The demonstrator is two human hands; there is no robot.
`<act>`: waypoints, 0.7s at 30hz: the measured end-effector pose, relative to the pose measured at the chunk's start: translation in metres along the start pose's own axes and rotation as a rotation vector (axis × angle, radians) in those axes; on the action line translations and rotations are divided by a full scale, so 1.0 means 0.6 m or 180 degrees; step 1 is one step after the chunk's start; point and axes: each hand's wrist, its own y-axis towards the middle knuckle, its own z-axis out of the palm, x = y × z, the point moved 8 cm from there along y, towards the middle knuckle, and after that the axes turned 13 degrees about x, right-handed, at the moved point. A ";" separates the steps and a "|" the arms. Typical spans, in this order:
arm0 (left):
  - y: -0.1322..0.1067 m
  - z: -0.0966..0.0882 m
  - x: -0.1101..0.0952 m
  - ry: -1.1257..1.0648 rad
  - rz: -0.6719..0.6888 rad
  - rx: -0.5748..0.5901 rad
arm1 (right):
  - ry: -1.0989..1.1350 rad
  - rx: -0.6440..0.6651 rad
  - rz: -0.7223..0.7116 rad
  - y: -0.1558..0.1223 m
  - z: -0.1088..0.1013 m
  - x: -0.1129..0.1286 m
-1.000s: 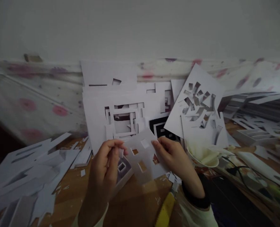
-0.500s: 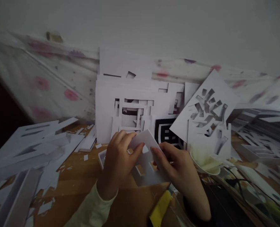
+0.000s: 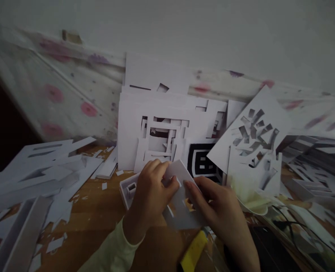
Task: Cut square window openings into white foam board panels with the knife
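Between my hands is a white foam board piece (image 3: 181, 217) with small rectangular windows cut through it, tilted above the wooden table. My left hand (image 3: 152, 192) pinches its left side, thumb on the near face and fingers behind. On the right edge, my right hand (image 3: 212, 198) grips it with the thumb in front; the other fingertips are partly hidden behind the board. Just behind my left hand sits a shallow white box (image 3: 124, 193) with a small white frame-like piece inside. Below the board lies a yellow-handled tool (image 3: 194, 249), its kind unclear.
White cut-out sheets (image 3: 130, 128) lean at the back beside a black-and-white patterned panel (image 3: 203, 158). Board offcuts (image 3: 56, 170) cover the left of the wooden table (image 3: 90, 211). At right stand a pale bowl (image 3: 252, 204), a dark phone-like slab (image 3: 272, 249) and cables (image 3: 290, 223).
My hands and the board piece have shifted slightly right and down in view, along with the whole scene. The board has turned a little, and more of the white box shows.
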 end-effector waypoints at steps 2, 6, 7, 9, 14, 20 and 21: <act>0.001 0.001 0.000 -0.0069 0.0054 0.0030 | 0.0059 0.0008 0.0057 -0.001 0.001 0.002; 0.000 -0.001 -0.001 -0.0137 0.0108 -0.0061 | 0.0041 -0.0076 0.0122 -0.005 -0.002 0.011; -0.001 -0.002 -0.002 -0.0135 0.0114 -0.0090 | 0.0022 -0.0102 0.0099 -0.006 -0.003 0.015; -0.003 -0.003 -0.005 -0.0143 0.0119 -0.0128 | -0.0031 -0.0173 0.0033 -0.008 -0.004 0.022; -0.005 -0.004 -0.005 -0.0402 0.0028 -0.0078 | -0.0219 -0.0236 -0.0067 -0.010 -0.002 0.033; -0.004 0.003 0.000 -0.0780 -0.0016 0.0014 | -0.0373 -0.0255 -0.0126 -0.013 -0.004 0.038; -0.004 0.004 0.000 -0.0842 -0.0014 0.0014 | -0.0363 -0.0252 -0.0129 -0.013 -0.005 0.038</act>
